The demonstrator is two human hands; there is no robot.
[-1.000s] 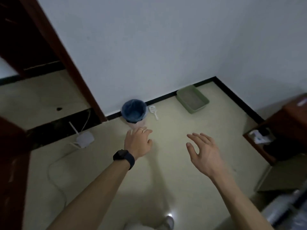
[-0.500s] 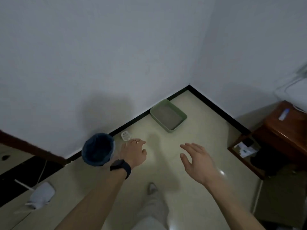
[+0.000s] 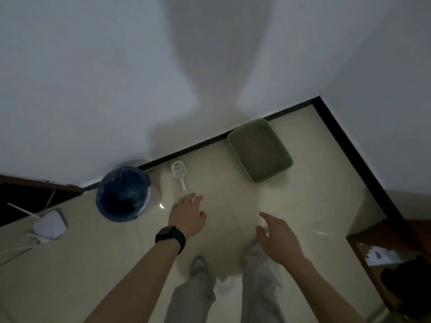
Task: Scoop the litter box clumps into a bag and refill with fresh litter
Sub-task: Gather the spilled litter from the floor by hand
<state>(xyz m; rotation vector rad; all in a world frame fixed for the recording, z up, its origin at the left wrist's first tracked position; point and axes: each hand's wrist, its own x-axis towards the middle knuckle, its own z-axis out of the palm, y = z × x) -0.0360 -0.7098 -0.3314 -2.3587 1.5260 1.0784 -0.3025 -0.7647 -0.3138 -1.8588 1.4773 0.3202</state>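
Green litter box point(image 3: 272, 174) sits in the corner, ahead & right of my right hand point(image 3: 277, 238), well apart from it. There's grey litter inside, but it's too dim to make out clumps. Bin w/ blue bag liner point(image 3: 145, 180) stands just left of my left hand point(image 3: 187, 214). Both hands are empty: left has fingers stretched fwd & loosely spread, right is wide & relaxed. White slotted scoop point(image 3: 178, 174) lies flat just beyond my left fingertips point(image 3: 197, 198), handle end toward me, not touched yet. Risks as I judge them: the room's dark, so I could fumble the thin handle & skid the scoop twd the wall point(image 3: 93, 89). A sloppy reach could tip the light bin. No fresh litter in view, so the refill may stall.
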